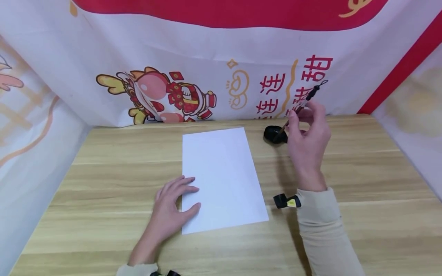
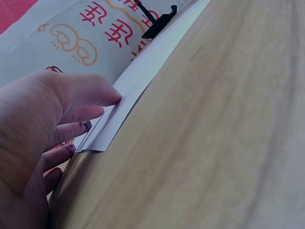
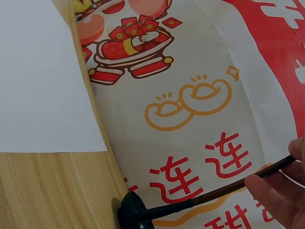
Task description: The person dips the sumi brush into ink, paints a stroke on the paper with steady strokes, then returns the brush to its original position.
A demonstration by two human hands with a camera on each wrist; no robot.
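Observation:
My right hand (image 1: 309, 140) pinches a writing brush (image 1: 313, 92) with a dark shaft and a hanging loop at its top. The brush slants down to a small black ink dish (image 1: 272, 134); in the right wrist view its black lower end overlaps the rim of the dish (image 3: 131, 210). A blank white sheet of paper (image 1: 222, 180) lies in the middle of the table. With fingers spread, my left hand (image 1: 171, 207) rests on the paper's left edge. Dark smudges mark some of its fingertips (image 2: 86, 126).
The wooden table (image 1: 117, 184) ends at a white and red printed cloth (image 1: 207, 50) with cartoon figures and red characters, hanging along the back. White patterned cloth also hangs at both sides. A small black camera (image 1: 281, 201) is worn at my right wrist.

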